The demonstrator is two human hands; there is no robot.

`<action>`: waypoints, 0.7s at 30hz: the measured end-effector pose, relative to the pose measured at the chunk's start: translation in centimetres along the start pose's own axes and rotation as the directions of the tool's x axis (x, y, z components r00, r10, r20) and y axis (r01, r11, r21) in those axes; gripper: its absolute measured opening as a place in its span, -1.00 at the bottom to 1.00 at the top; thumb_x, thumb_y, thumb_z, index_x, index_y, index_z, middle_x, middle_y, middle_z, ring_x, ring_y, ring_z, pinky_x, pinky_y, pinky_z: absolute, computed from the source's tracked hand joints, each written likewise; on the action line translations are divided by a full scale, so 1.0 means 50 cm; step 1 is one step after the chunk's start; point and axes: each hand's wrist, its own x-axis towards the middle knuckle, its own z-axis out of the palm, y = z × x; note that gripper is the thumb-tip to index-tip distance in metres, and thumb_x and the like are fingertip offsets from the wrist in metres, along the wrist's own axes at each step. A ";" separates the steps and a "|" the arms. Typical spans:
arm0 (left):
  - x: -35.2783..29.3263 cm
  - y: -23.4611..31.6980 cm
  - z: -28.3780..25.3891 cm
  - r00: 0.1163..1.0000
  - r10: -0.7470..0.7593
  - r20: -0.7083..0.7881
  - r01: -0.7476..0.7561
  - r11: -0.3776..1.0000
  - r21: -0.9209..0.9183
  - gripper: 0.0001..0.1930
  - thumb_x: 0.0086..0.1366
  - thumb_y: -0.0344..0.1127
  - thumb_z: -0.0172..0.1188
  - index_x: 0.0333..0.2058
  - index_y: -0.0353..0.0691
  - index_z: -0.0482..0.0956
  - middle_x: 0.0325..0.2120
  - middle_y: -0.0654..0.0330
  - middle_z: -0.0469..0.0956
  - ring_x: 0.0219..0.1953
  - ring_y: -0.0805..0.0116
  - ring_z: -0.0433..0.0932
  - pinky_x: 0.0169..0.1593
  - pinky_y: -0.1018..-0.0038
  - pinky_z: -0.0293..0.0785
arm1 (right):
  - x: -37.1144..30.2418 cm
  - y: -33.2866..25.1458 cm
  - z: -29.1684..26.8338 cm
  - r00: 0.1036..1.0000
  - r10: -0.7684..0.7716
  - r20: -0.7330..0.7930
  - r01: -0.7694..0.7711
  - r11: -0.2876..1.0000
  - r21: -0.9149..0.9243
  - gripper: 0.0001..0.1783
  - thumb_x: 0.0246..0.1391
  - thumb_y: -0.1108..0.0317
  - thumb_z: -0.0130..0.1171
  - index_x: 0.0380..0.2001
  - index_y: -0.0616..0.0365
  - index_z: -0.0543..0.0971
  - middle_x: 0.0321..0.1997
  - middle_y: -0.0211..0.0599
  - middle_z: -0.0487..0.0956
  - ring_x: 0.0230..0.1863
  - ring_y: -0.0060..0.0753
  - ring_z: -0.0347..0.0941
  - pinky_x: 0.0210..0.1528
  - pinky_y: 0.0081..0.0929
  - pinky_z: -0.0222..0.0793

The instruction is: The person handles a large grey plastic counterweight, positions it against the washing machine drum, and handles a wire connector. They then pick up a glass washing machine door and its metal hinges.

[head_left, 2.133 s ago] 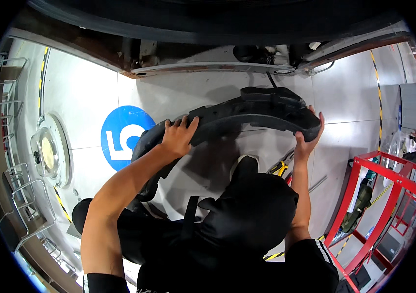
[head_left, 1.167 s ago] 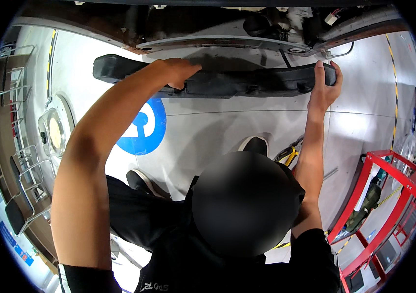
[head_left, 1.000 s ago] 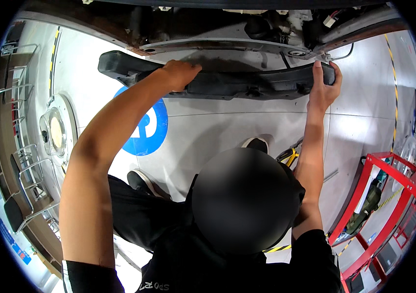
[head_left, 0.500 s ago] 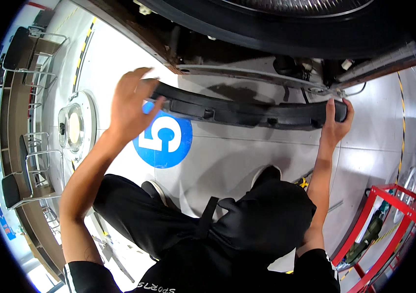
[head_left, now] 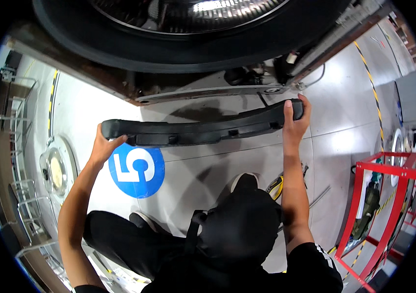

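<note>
Between my hands hangs a long black curved bar (head_left: 188,133) with small notches along its near side, lying crosswise above the tiled floor. My left hand (head_left: 104,146) is closed around its left end, thumb on the near side. At the right end, my right hand (head_left: 296,124) grips it with the thumb across the front and the fingers behind. Just beyond the bar stands an opened front-loading washing machine, its metal drum ringed by a black tub (head_left: 183,56). The machine's lower metal frame (head_left: 203,93) is bare, with wires and parts showing behind it.
A round washing-machine door (head_left: 57,171) lies on the floor at left, near a bench and chairs. A red metal rack (head_left: 357,210) stands at right. A yellow-handled tool (head_left: 275,188) is by my right forearm. Blue floor marker (head_left: 137,188) lies below the bar.
My left hand, blurred and held off the bar's left end before, now grips it. The bar's left end has come lower in view, and my view has shifted toward the right.
</note>
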 end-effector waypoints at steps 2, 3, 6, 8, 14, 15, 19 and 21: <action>0.001 -0.007 0.005 1.000 0.020 0.000 -0.020 1.000 -0.024 -0.43 -0.06 -0.33 0.30 -0.10 -0.24 0.21 -0.27 0.05 0.42 -0.22 0.31 0.44 -0.13 0.47 0.39 | -0.001 0.006 -0.014 0.997 0.073 0.037 -0.076 0.993 0.085 -0.63 0.07 0.21 0.03 -0.13 0.24 0.38 -0.21 -0.33 0.41 -0.21 -0.53 0.29 -0.09 -0.63 0.16; 0.002 -0.004 0.006 1.000 0.014 -0.003 -0.014 0.999 -0.037 -0.43 -0.06 -0.34 0.31 -0.10 -0.25 0.21 -0.27 0.06 0.42 -0.22 0.32 0.44 -0.14 0.47 0.39 | 0.002 0.012 -0.019 0.993 0.107 0.058 -0.114 0.985 0.127 -0.65 0.13 0.19 -0.05 -0.13 0.24 0.38 -0.18 -0.32 0.41 -0.18 -0.54 0.29 -0.04 -0.63 0.14; -0.010 0.013 0.020 1.000 0.001 -0.007 -0.001 1.000 -0.021 -0.45 -0.07 -0.37 0.31 -0.11 -0.25 0.23 -0.28 0.10 0.42 -0.23 0.35 0.44 -0.14 0.49 0.38 | 0.002 0.044 -0.033 0.984 0.156 0.090 -0.174 0.955 0.242 -0.63 0.18 0.17 -0.17 -0.10 0.23 0.37 -0.17 -0.30 0.41 -0.17 -0.51 0.29 -0.03 -0.64 0.12; -0.013 0.007 0.010 1.000 -0.012 -0.014 0.013 1.000 0.019 -0.45 -0.08 -0.38 0.31 -0.11 -0.25 0.23 -0.28 0.11 0.42 -0.24 0.36 0.44 -0.14 0.49 0.37 | -0.001 0.050 -0.034 0.984 0.137 0.111 -0.159 0.959 0.233 -0.60 0.18 0.14 -0.16 -0.06 0.23 0.34 -0.17 -0.29 0.42 -0.13 -0.49 0.29 -0.01 -0.62 0.12; -0.007 0.033 0.018 0.987 0.156 -0.030 -0.153 0.985 0.079 -0.53 -0.07 -0.43 0.32 -0.17 -0.30 0.33 -0.31 0.12 0.46 -0.28 0.39 0.45 -0.20 0.53 0.39 | -0.016 0.084 -0.057 0.968 0.226 0.113 -0.250 0.926 0.283 -0.52 0.16 0.14 -0.11 0.06 0.19 0.21 -0.07 -0.22 0.39 -0.02 -0.44 0.26 0.10 -0.54 0.04; -0.002 0.027 0.017 0.985 0.170 -0.034 -0.167 0.982 0.090 -0.53 -0.07 -0.42 0.32 -0.17 -0.31 0.32 -0.32 0.11 0.47 -0.29 0.38 0.45 -0.21 0.52 0.40 | -0.024 0.096 -0.063 0.957 0.255 0.135 -0.285 0.908 0.308 -0.46 0.14 0.16 -0.08 0.12 0.17 0.13 0.02 -0.20 0.34 0.05 -0.42 0.22 0.14 -0.50 0.02; -0.007 0.037 0.015 0.986 0.163 -0.015 -0.162 0.984 0.070 -0.49 -0.08 -0.41 0.34 -0.15 -0.29 0.29 -0.30 0.09 0.46 -0.27 0.35 0.47 -0.20 0.49 0.44 | -0.067 0.138 -0.072 0.956 0.241 0.166 -0.286 0.891 0.354 -0.16 -0.09 0.17 0.23 0.17 0.17 0.02 0.06 -0.20 0.28 0.06 -0.38 0.20 0.13 -0.51 0.06; -0.006 0.030 0.020 0.982 0.186 0.002 -0.186 0.980 0.069 -0.46 -0.09 -0.39 0.35 -0.14 -0.29 0.27 -0.29 0.09 0.45 -0.26 0.33 0.47 -0.20 0.49 0.45 | -0.106 0.203 -0.082 0.929 0.309 0.205 -0.363 0.872 0.328 -0.14 -0.16 0.29 0.29 0.16 0.18 0.04 0.07 -0.20 0.27 0.08 -0.36 0.19 0.14 -0.47 0.07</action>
